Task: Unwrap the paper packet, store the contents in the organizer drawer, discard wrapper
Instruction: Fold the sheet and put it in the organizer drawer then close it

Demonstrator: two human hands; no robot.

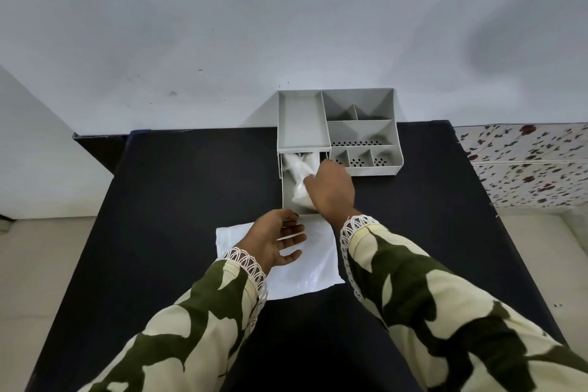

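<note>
A grey organizer [362,134] stands at the far edge of the black table, its drawer [288,188] pulled out toward me. Inside the drawer lie white plastic-wrapped contents [299,169]. My right hand [332,189] reaches into the drawer, its fingers on the white contents. The unfolded white paper wrapper [305,270] lies flat on the table just in front of the drawer. Above the wrapper's far left part hovers my left hand [273,240], palm turned right, fingers spread and holding nothing.
The black table [191,200] runs from the wall to my body. A white wall rises behind the organizer. To the right is a floral-patterned surface [525,162], and pale floor shows on the left.
</note>
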